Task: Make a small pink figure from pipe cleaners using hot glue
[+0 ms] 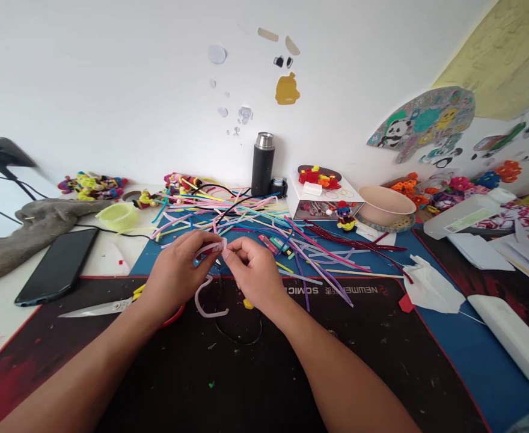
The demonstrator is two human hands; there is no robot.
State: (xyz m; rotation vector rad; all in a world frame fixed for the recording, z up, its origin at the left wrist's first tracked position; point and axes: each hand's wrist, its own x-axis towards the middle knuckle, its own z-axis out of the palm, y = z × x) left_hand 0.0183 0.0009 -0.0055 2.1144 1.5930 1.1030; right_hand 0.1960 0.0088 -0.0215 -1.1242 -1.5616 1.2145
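Both hands meet above the black desk mat, working on a pale lilac pipe cleaner [211, 314]. Its free end hangs below my left hand in a hooked curve, while the upper part is bent into a small shape between the fingers. My left hand [180, 264] is closed on the bent part. The thumb and forefinger of my right hand [253, 270] pinch the same piece at its right side. Beneath my left wrist lie scissors [100, 309] with a red handle, partly hidden by the arm. A small yellow piece [247, 304] sits under my right hand.
Many coloured pipe cleaners [237, 210] are heaped behind the hands. A black thermos [262, 165] and a white box [321, 201] stand near the wall. At left lie a phone [57, 264] and driftwood [34, 225]. Crumpled tissue [433, 285] and a white device [512, 340] are at right.
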